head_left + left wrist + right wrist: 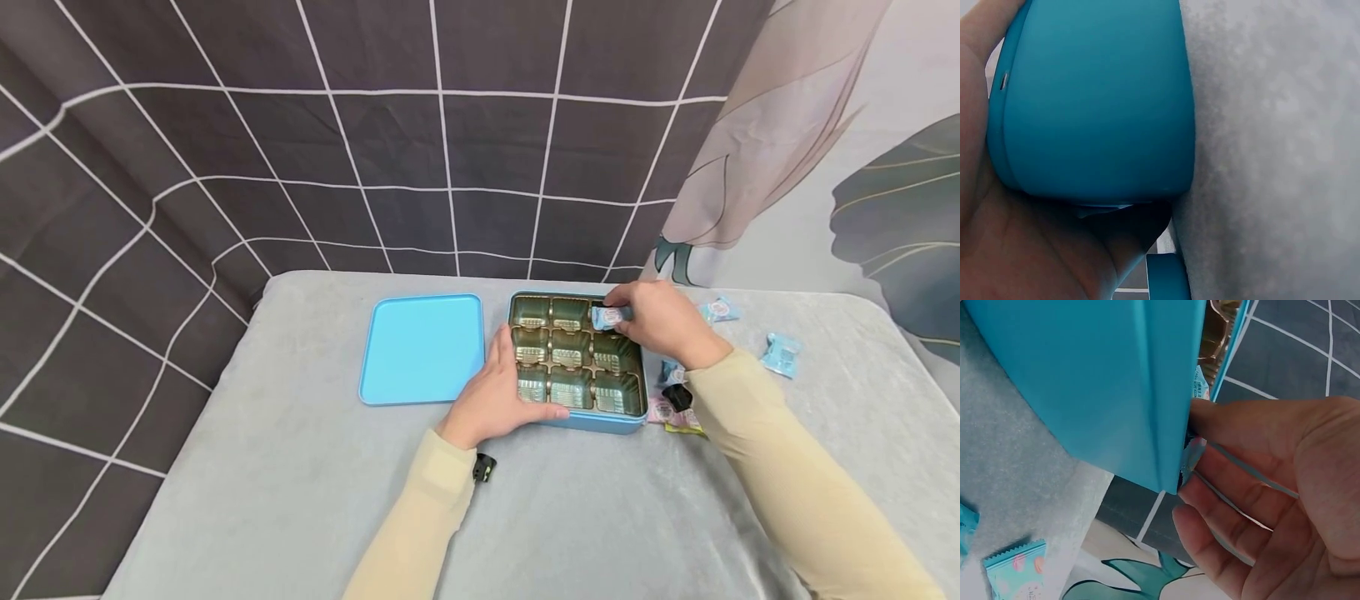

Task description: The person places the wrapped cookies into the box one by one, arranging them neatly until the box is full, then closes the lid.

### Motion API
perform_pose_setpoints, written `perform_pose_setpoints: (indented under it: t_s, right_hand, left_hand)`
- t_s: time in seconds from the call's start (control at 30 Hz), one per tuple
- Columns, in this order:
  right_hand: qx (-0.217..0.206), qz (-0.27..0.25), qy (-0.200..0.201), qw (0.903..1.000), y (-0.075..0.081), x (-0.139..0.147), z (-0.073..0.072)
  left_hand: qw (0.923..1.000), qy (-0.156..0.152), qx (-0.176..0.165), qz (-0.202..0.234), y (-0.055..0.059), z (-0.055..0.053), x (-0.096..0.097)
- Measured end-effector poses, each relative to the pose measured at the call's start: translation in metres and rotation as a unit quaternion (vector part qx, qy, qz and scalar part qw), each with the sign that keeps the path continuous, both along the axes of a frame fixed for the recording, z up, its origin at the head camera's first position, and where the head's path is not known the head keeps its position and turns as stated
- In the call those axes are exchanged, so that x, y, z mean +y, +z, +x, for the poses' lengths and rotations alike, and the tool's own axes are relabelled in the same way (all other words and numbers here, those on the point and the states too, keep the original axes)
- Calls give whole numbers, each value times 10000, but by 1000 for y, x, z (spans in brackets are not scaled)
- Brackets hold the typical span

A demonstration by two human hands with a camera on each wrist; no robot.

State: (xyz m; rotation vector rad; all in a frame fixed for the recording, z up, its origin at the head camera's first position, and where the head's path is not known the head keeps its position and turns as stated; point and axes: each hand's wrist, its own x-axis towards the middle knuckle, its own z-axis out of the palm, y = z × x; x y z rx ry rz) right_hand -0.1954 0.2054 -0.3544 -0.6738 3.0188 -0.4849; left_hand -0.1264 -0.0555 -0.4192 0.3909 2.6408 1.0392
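Note:
A blue rectangular tin (600, 422) lies on the grey cloth, its golden plastic insert (572, 387) divided into several compartments. My left hand (491, 404) steadies the tin's near left corner, with straight fingers along the left side and the thumb along the front edge. In the left wrist view the palm faces the tin's wall (1097, 100). Over the far right compartment, my right hand (663, 317) pinches a blue wrapped candy (607, 317) between thumb and fingers. The right wrist view shows the right hand (1254, 481) at the tin's rim, the candy partly hidden by the fingers.
A blue lid (423, 350) lies left of the tin. Right of it are blue wrapped candies (782, 355), a pink one (660, 409) and a yellow one (684, 429), some partly behind the right forearm. A dark grid-patterned curtain (495, 142) hangs behind the cloth-covered surface.

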Motion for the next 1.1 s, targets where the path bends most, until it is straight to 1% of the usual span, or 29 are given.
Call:
perform_pose_setpoints:
  t_s: [0.2, 0.37, 0.63, 0.93, 1.1]
  right_hand:
    - [-69, 229, 42, 9997, -1, -6, -3]
    - [32, 377, 82, 9993, -4, -11, -5]
    - [100, 156, 255, 9995, -10, -15, -8]
    - [237, 159, 391, 9988, -17, -17, -11]
    - [338, 51, 584, 9977, -19, -16, -11]
  left_hand:
    - [10000, -14, 13, -18, 0, 0, -1]
    - [10000, 2, 7, -8, 0, 0, 0]
    - [10000, -19, 23, -1, -1, 0, 0]
    - [10000, -41, 66, 11, -1, -1, -1]
    - [10000, -26, 53, -21, 1, -1, 0]
